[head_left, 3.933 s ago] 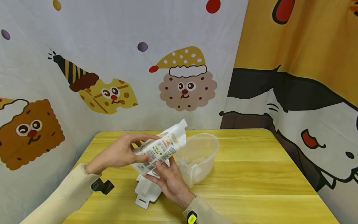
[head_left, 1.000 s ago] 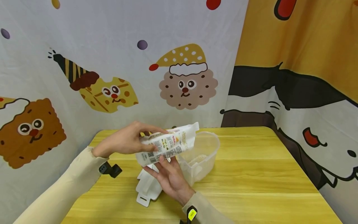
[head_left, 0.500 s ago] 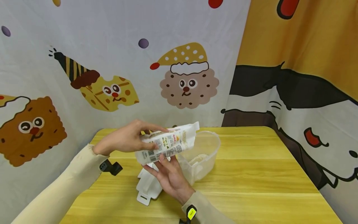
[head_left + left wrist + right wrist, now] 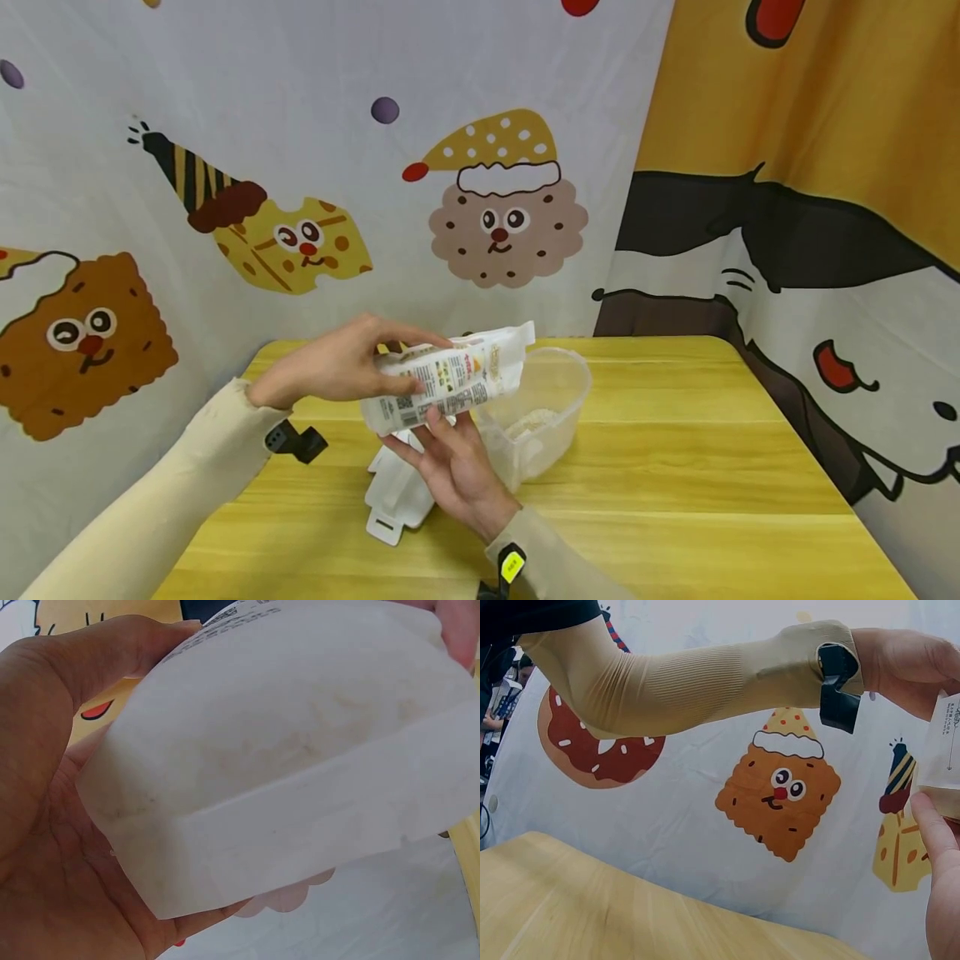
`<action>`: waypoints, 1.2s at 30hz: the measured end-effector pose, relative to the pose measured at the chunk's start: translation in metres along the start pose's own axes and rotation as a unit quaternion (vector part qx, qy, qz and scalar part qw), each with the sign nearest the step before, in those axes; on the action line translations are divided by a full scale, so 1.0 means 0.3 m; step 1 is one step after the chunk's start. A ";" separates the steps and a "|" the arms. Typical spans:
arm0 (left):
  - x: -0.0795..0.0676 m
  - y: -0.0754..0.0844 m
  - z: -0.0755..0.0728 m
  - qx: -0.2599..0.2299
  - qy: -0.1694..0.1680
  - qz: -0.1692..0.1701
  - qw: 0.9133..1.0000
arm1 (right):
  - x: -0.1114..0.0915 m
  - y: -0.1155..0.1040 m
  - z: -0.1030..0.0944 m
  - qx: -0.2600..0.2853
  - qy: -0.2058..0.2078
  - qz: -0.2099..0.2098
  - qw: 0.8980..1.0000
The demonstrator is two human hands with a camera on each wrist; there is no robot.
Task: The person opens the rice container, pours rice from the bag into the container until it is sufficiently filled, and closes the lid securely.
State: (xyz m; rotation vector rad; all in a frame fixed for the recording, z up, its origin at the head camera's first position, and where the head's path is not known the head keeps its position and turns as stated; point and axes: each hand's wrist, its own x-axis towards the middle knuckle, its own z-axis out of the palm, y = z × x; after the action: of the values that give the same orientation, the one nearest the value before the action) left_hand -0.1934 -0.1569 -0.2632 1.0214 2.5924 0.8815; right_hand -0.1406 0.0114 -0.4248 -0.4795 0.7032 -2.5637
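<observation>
White bag (image 4: 468, 375), tilted | left hand (image 4: 351, 360) pinches it, 9 o'clock | right hand (image 4: 461, 475) grips its underside, 6 o'clock | clear container (image 4: 553, 442) holding pale grains (image 4: 532, 422), 4 o'clock

Grips a white printed packet (image 4: 285, 750) in the left hand (image 4: 45, 787), pressing the thumb beside small black print, with the packet's end over the palm. Touches the opposite side with the right hand (image 4: 460, 630). Shows a cartoon-printed backdrop (image 4: 390, 900) beyond the left hand and yellow tabletop (image 4: 469, 847) on the right hand's side.
</observation>
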 end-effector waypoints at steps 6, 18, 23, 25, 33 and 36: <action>0.002 0.003 -0.004 0.003 0.001 -0.002 1.000 | 0.003 -0.002 0.000 -0.005 0.001 -0.001 1.000; 0.009 0.001 -0.004 0.005 0.003 0.003 1.000 | 0.007 -0.002 -0.001 0.001 0.006 -0.004 1.000; 0.009 0.003 -0.002 0.005 0.008 -0.003 1.000 | 0.007 -0.004 0.000 -0.001 0.007 -0.006 1.000; 0.009 0.005 -0.002 0.007 0.010 -0.001 1.000 | 0.007 -0.005 0.001 -0.002 0.007 -0.006 1.000; 0.009 0.011 -0.004 0.012 0.014 0.006 1.000 | 0.007 -0.005 0.003 -0.002 0.007 -0.011 1.000; 0.010 0.012 -0.004 0.014 0.015 0.009 1.000 | 0.006 -0.004 0.004 -0.001 0.007 -0.013 1.000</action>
State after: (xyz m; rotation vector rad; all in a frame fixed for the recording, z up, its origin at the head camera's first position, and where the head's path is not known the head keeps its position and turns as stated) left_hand -0.1941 -0.1534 -0.2601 1.0492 2.6322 0.8737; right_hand -0.1421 0.0108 -0.4227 -0.4753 0.7099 -2.5931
